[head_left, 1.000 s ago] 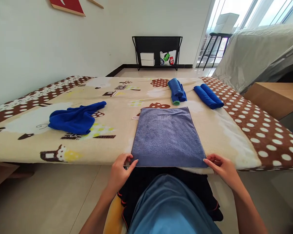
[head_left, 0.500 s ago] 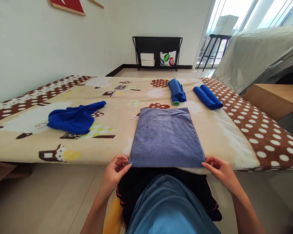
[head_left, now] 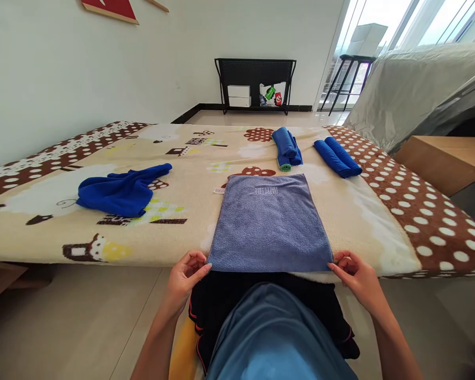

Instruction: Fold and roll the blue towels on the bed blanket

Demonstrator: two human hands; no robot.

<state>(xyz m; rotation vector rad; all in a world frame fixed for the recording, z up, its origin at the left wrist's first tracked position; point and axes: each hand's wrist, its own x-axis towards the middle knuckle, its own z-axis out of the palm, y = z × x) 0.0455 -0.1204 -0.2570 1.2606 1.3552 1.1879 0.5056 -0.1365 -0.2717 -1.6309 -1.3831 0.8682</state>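
Observation:
A grey-blue towel with "HAPPY LIFE" lettering at its far end lies spread flat on the patterned blanket, its near edge along the bed's front edge. My left hand pinches the towel's near left corner between thumb and fingers. At the near right corner, my right hand holds on with the same kind of pinch. Beyond the towel lie rolled blue towels, one showing a green edge. Farther right are two more blue rolls side by side. A crumpled bright blue cloth rests to the left.
The bed stands between a white wall and a wooden cabinet at the right. Behind it are a black rack, a black stool and a large form under a plastic cover. My lap is close to the bed's edge.
Almost nothing differs. My left hand has shifted very slightly left, and the towel's near edge looks a little straighter; both corners stay pinched.

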